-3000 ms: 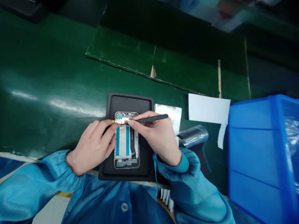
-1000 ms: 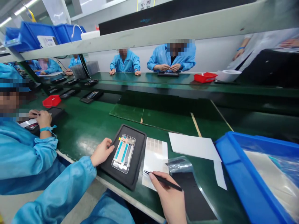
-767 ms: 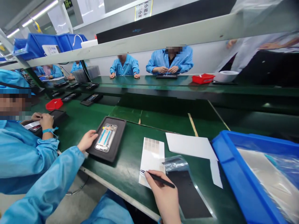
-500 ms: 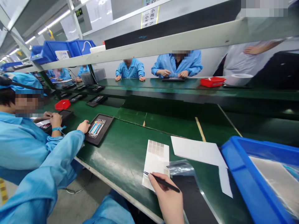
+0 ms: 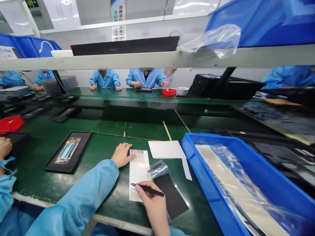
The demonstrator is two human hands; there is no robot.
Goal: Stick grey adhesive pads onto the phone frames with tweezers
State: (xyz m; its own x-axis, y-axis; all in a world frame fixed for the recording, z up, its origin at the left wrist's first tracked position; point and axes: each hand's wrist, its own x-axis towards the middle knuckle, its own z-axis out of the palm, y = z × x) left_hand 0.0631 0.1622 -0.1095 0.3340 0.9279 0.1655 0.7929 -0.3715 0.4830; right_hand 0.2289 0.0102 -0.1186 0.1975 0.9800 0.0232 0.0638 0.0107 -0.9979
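My right hand [image 5: 156,205] is closed around black tweezers [image 5: 151,190], whose tips lie over the lower part of a white sticker sheet [image 5: 138,170]. Greyish square stickers run along the sheet's far end. At that end, my left hand [image 5: 122,154] touches the sheet's left edge with fingers apart, holding nothing. To the left, a phone frame [image 5: 68,150] with blue strips sits in a black tray [image 5: 73,166]. Just right of my right hand lies a dark sheet in a clear plastic sleeve [image 5: 172,198].
White paper [image 5: 166,149] lies beyond the sleeve. A large blue bin [image 5: 204,183] holding plastic-wrapped sheets stands at the right. A co-worker's hand [image 5: 5,147] is at the far left, near a red tray [image 5: 11,124]. A shelf beam [image 5: 123,62] crosses above the green bench.
My left hand has moved right, from beside the phone frame's tray to the sticker sheet. The view has turned to the right. My right hand still holds the tweezers over the sheet.
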